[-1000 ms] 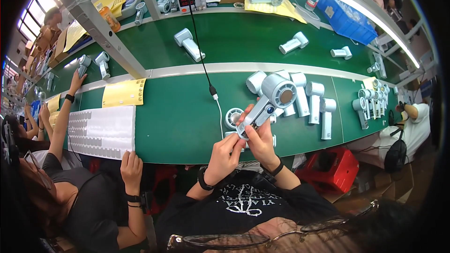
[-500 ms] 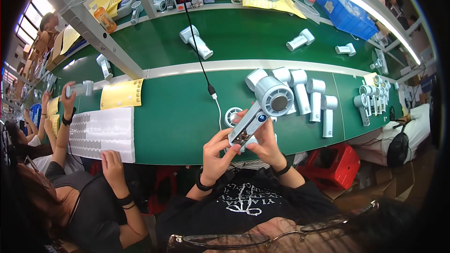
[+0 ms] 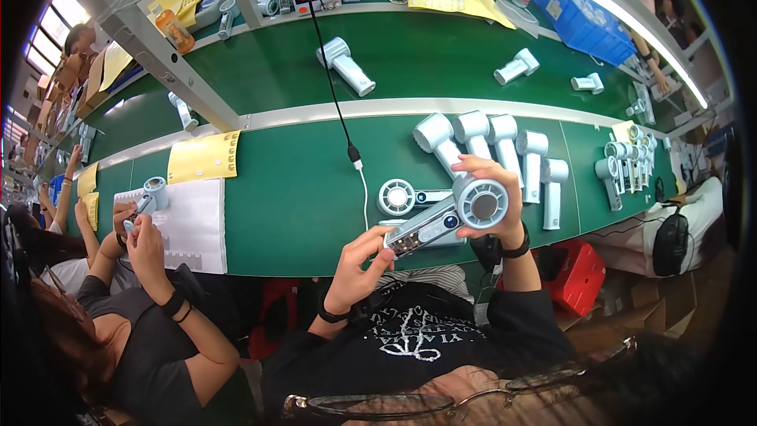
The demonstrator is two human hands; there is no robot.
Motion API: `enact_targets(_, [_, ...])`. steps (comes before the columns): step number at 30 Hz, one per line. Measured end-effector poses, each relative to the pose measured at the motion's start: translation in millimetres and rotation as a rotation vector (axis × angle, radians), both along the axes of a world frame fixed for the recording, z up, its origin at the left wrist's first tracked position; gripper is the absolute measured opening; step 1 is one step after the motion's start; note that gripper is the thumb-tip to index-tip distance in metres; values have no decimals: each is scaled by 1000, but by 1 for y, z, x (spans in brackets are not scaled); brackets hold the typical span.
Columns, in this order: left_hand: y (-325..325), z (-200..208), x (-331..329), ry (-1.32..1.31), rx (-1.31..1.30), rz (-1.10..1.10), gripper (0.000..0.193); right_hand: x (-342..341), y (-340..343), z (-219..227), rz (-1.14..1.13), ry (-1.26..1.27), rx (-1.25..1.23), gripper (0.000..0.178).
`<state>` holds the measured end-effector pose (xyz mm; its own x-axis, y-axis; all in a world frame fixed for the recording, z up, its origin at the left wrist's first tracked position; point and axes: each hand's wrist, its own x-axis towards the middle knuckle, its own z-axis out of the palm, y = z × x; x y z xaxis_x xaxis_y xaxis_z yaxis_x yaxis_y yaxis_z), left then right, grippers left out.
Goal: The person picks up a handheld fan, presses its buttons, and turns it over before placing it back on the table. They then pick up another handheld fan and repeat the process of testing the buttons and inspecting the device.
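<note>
Head view: the handheld fan [image 3: 438, 226] slants between both hands [image 3: 353, 272] [image 3: 514, 207].

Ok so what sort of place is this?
Probably a small-appliance assembly workshop: similar handheld fans lie along the green workbench, the held fan shows what look like exposed internal parts, and a co-worker on the left holds another.

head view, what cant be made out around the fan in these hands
All in the head view:
Held fan: its back is turned away from the camera.
Right hand: much of the palm is hidden by the fan's round head.
Small parts in the open handle: too small to identify.
Fan lying beneath: the held fan hides part of its handle.
Clustered fans at far right: too small and overlapping to count.
</note>
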<state>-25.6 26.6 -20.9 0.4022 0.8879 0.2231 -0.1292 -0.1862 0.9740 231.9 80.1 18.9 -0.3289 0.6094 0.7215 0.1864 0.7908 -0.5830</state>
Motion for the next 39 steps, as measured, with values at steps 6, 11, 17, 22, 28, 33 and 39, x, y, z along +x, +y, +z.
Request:
enact_targets(6, [3, 10, 1, 5, 58, 72, 36, -9, -4, 3, -41, 105, 62, 78])
enact_targets(11, [2, 15, 8, -26, 74, 173, 41, -12, -4, 1, -68, 94, 83, 82])
enact_targets(17, [-5, 10, -6, -15, 20, 407, 41, -8, -20, 24, -482, 176, 211, 88])
enact_targets(22, [2, 12, -23, 7, 223, 527, 42, 62, -32, 75, 690, 1135, -405, 91])
enact_targets(28, [10, 6, -18, 271, 268, 613, 41, 30, -34, 89, -670, 567, 361, 93])
enact_targets(33, [13, 7, -19, 251, 248, 596, 39, 42, -32, 101, 184, 839, 34, 85])
enact_targets(39, [14, 0, -24, 234, 234, 599, 36, 55, 70, 65, -517, 435, -142, 71])
